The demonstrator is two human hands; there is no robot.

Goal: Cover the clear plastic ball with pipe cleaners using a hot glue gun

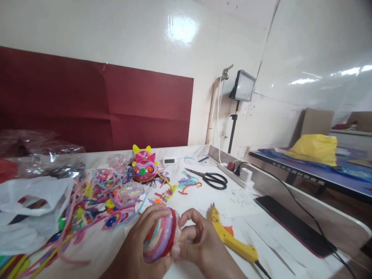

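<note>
My left hand [142, 236] cups a round ball [161, 238] wrapped in bands of pink, purple, orange and red pipe cleaner. Its fingers curl round the ball's left side. My right hand [196, 240] grips the ball's right side, thumb pressed at the lower edge and fingers bent over the top. Both hands hold it just above the white table [209, 201], near the front edge.
A heap of coloured pipe cleaners [95, 197] and a finished pipe-cleaner head [143, 166] lie to the left. Black scissors [210, 179], a yellow glue gun [232, 240], a power strip [241, 174], a dark phone [293, 224] and white plastic bags [29, 209] are around.
</note>
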